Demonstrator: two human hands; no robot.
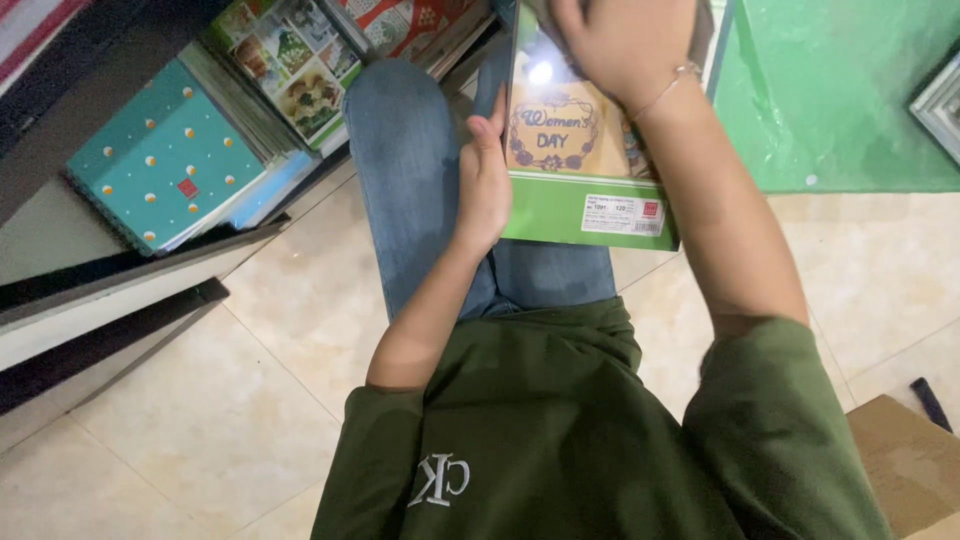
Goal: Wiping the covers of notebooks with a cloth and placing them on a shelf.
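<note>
Underfoot, the pale tiled floor [270,330] fills most of the view, with the person's dark green shirt [560,430] and blue jeans [410,170] running up the middle of the picture. At far right lies a sheet of green plastic [840,100], and the corner of a pale picture frame [940,100] shows at the right edge. At left a dark shelf [110,275] holds stacked stationery: a teal notebook with orange-and-white dots [165,160] lies nearest, and farther off, just to its right, sits a green-edged notebook with small pictures on its cover [290,65]. A red patterned item [400,20] shows at the far edge beyond it. At the near right corner is a piece of brown cardboard [900,460].

Over the lap, far of centre, the person holds a green notebook wrapped in glossy film [580,150], its cover showing a tan panel with a dark wreath design and a white label near the near-right corner; light glares off the film near the top. The left hand [485,180] grips the notebook's left edge, fingers curled behind and the thumb lying along the front. The right hand [620,40] lies over the far part of the cover, fingers spread downward against it; whether its grip closes around the far edge I cannot tell. A thin bracelet [672,82] circles the right wrist.
</note>
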